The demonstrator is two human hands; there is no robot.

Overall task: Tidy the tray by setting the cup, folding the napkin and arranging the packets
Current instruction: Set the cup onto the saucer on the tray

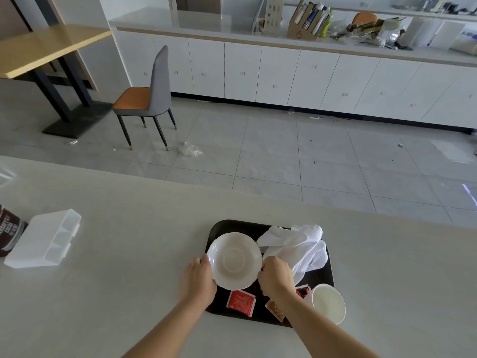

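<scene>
A black tray lies on the pale counter in front of me. A white saucer rests on the tray's left half. My left hand grips the saucer's left rim and my right hand grips its right rim. A crumpled white napkin is heaped on the right half of the tray. A white paper cup lies on its side at the near right corner. A red packet lies near the front edge. Two more packets are partly hidden by my right forearm.
A clear plastic divided box sits on the counter at the left, beside a brown bag at the left edge. The counter's far edge drops to a tiled floor with a grey and orange chair.
</scene>
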